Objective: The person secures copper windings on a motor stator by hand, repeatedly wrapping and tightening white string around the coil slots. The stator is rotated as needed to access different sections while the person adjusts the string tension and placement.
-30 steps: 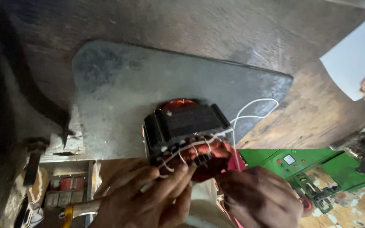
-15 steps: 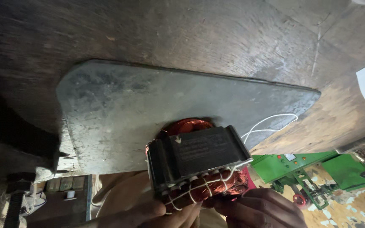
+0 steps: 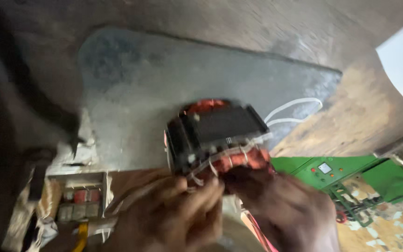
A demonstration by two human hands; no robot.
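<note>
Head view, blurred: grey metal plate [image 3: 173, 98] lies on a worn wooden bench [image 3: 364, 121]; green machinery [image 3: 332, 170] sits below at right. Stator [image 3: 215, 135], black core with copper windings, rests at the plate's near edge, white leads [image 3: 295, 109] trailing right. Left hand [image 3: 173, 214] and right hand [image 3: 281, 210] close together, fingertips pinching the white ties on the near winding, apparently steadying it.
</note>
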